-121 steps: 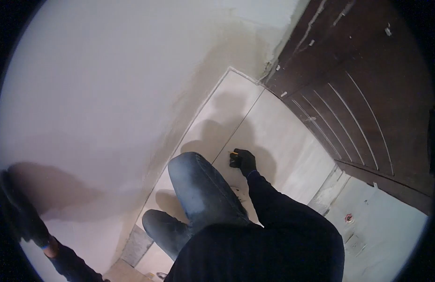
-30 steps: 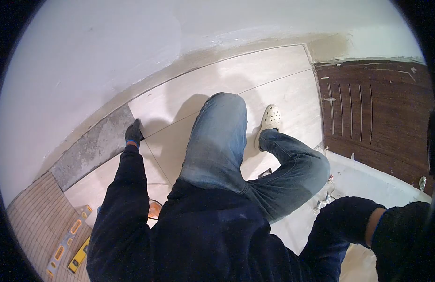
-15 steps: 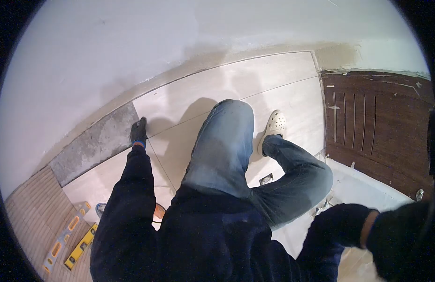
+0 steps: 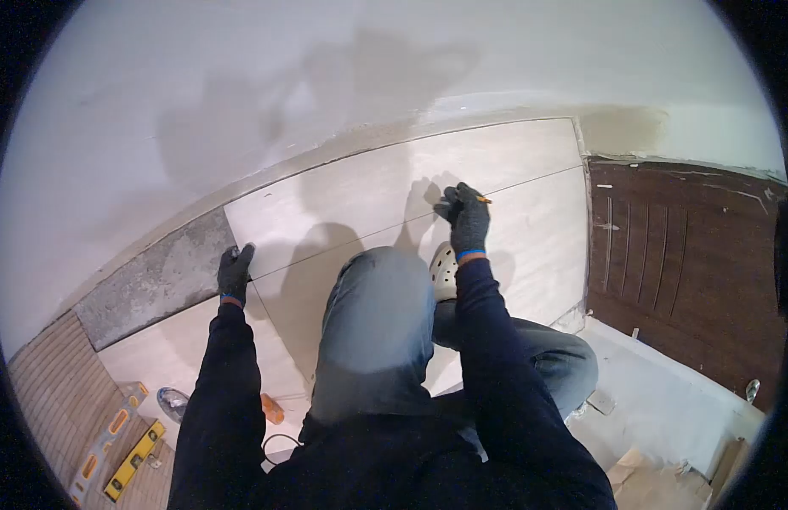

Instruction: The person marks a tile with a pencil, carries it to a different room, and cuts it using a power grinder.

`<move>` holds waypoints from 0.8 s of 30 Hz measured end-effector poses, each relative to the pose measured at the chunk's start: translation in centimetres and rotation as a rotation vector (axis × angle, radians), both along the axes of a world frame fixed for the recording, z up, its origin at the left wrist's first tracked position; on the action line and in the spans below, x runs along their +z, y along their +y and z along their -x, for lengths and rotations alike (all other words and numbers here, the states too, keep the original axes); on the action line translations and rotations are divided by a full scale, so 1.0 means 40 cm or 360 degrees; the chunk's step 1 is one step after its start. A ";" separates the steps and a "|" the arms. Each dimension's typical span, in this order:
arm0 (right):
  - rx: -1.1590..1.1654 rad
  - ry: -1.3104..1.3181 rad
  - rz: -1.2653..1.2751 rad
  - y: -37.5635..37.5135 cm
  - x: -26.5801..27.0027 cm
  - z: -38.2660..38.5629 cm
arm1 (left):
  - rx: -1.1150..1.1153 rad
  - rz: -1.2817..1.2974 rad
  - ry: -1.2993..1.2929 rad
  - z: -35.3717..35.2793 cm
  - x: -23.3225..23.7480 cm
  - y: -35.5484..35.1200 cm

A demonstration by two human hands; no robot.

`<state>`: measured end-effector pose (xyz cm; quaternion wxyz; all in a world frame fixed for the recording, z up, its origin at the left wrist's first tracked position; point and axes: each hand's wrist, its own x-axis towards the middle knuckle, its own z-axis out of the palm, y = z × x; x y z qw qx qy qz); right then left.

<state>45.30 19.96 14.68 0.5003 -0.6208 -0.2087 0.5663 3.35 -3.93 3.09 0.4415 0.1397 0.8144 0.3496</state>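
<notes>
My left hand (image 4: 235, 274), in a dark grey glove, rests by the left edge of a large pale floor tile (image 4: 351, 174), near its lower corner. Thumb and fingers are apart, and it holds nothing that I can see. Over the seam between two long tiles is my right hand (image 4: 469, 224), gloved the same way. Its fingers are closed on a thin yellow-orange pencil (image 4: 484, 200), of which only a short end shows. Bare grey concrete (image 4: 160, 274) fills the gap left of the upper tile.
A yellow spirit level (image 4: 134, 461) and a longer grey one (image 4: 107, 442) lie on ribbed flooring (image 4: 62, 374) at lower left. An orange object (image 4: 272, 409) is beside my left arm. A dark brown door panel (image 4: 657, 246) lies at right. The wall (image 4: 241, 102) borders the tiles.
My right hand has swung from the lower right to over the tiles, pencil in it. The left hand stays at the tile's edge. The view has shifted slightly.
</notes>
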 end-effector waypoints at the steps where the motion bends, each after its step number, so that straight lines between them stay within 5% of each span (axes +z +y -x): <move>1: -0.0020 0.0115 0.0062 0.002 -0.044 0.011 | -0.0003 0.0016 -0.0109 0.002 0.010 0.004; 5: 0.0083 0.0188 0.0032 0.019 -0.179 0.047 | 0.0031 -0.0108 -0.0080 -0.012 0.027 0.014; 7: 0.0527 -0.0512 -0.0550 0.010 -0.386 -0.003 | -0.0131 0.0120 0.0011 0.021 -0.032 -0.011; 8: 0.0788 -0.0959 -0.0611 -0.002 -0.367 0.017 | 0.0058 0.0140 0.0200 0.005 -0.053 -0.010; 9: 0.0940 -0.1077 -0.0249 -0.010 -0.248 0.072 | 0.0017 0.0148 0.0186 0.001 -0.070 -0.017; 10: 0.0558 -0.0366 -0.0038 -0.041 -0.215 0.112 | -0.0070 0.0006 0.0135 0.013 -0.085 -0.033; 11: 0.0737 -0.0670 -0.0390 -0.073 -0.325 0.108 | -0.0148 -0.0141 0.0083 0.034 -0.109 -0.048; 12: 0.0580 -0.0122 0.0038 -0.114 -0.207 0.163 | -0.0529 -0.0318 0.0543 0.063 -0.166 -0.070; 15: 0.0697 0.0022 0.0170 -0.214 -0.176 0.225 | -0.0294 -0.0012 0.0178 0.052 -0.096 -0.047; 18: 0.0674 0.0251 0.0218 -0.288 -0.216 0.232 | -0.0472 -0.0223 0.0419 0.080 -0.167 -0.082; 20: 0.1052 -0.0334 -0.0448 -0.312 -0.281 0.235 | -0.0541 -0.0120 0.0375 0.122 -0.251 -0.105; 24: 0.0730 -0.0872 -0.0511 -0.179 -0.307 0.196 | -0.0662 0.0075 0.0410 0.154 -0.248 -0.090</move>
